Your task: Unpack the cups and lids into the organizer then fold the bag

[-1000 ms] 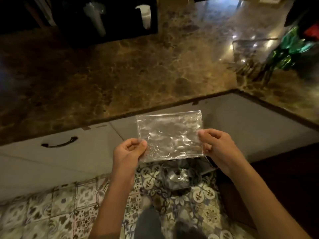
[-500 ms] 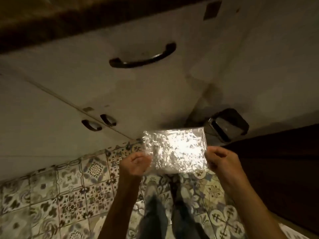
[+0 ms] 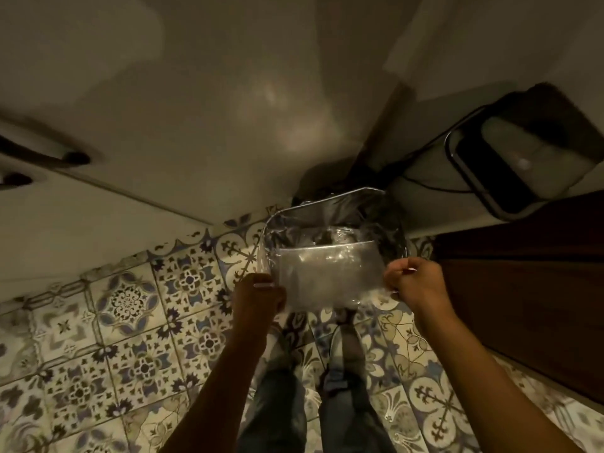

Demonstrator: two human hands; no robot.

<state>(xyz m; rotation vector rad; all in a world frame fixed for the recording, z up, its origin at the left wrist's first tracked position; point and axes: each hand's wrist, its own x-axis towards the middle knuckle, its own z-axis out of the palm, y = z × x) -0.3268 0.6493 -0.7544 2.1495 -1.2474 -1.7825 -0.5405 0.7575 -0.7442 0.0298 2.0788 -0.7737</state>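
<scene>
Down low, both hands hold a clear plastic bag (image 3: 330, 276) flat over the patterned tile floor (image 3: 137, 322), just in front of the person's legs (image 3: 313, 403). At nine o'clock of the bag, the left hand (image 3: 260, 297) has its fingers closed on the bag's left edge. At three o'clock, the right hand (image 3: 415, 281) pinches the right edge, fingers curled shut on it. At twelve o'clock of the bag sits a bin lined with clear plastic (image 3: 336, 220), against pale cabinet doors (image 3: 196, 109).
</scene>
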